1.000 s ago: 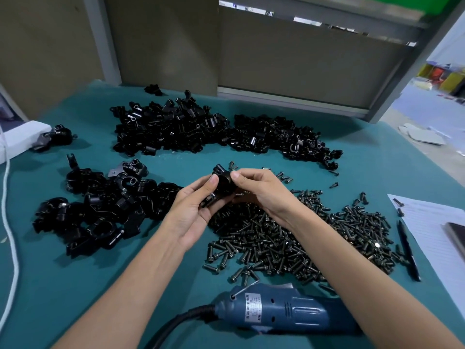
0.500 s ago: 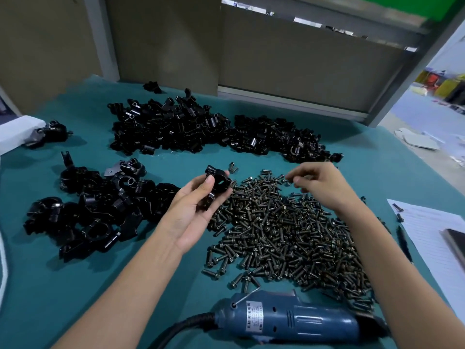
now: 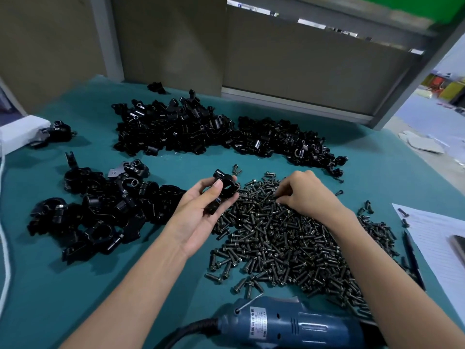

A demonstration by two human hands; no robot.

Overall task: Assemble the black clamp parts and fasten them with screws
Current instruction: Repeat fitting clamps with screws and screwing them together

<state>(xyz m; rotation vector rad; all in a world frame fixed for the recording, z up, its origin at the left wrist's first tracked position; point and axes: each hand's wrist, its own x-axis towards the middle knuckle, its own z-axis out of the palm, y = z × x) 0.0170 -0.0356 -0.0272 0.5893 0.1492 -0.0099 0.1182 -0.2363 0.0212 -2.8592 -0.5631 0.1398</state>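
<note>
Clamp (image 3: 225, 188) is held above the tabletop (image 3: 151, 285) at the edge of the screws (image 3: 276, 243), pinched between the thumb and fingertips of the left hand (image 3: 198, 217). It looks rigid, small and fairly light, with a smooth finish that may slip. Gripping the ring's outer sides seems best, since that leaves the screw lugs free. Its long axis runs away from the person, lug end farthest, bore facing roughly upward. The right hand (image 3: 310, 195) curls its fingers into the screws; whether it pinches one I cannot tell.

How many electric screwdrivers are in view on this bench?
1. The blue electric screwdriver lies at the near edge of the table, just in front of the screw pile. None seems hidden.
</note>
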